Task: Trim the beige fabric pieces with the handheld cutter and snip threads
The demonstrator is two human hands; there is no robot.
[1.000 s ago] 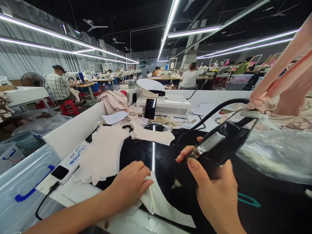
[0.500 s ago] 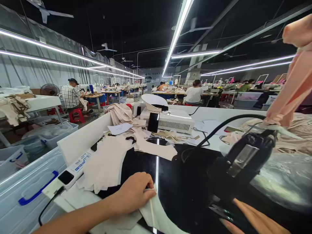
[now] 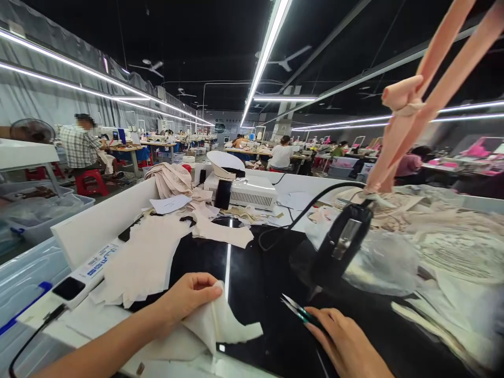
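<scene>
My left hand [image 3: 191, 299] pinches the upper edge of a cream fabric piece [image 3: 240, 332], which drapes over the front edge of the black tabletop [image 3: 271, 273]. In my right hand [image 3: 340, 341] are thread snips [image 3: 296, 308], their pointed silver blades apart and aimed up and left. A gap of black surface lies between the snips and the fabric. Left of my left hand is a fanned stack of cream cut pieces [image 3: 142, 252]. One curved cream piece [image 3: 222, 231] lies farther back on the black surface.
A black hand-held device [image 3: 342, 239] with a thick cable hangs by peach fabric strips [image 3: 397, 136] at the right. Clear plastic bags [image 3: 381, 262] and fabric piles lie beyond it. Behind are a phone [image 3: 223, 194] and white machine box [image 3: 252, 191]. People sit at sewing tables farther off.
The view has turned to the right. My right hand has brought the snips from beside the hanging device toward the fabric. My left hand keeps its pinch, with the fabric edge lifted more.
</scene>
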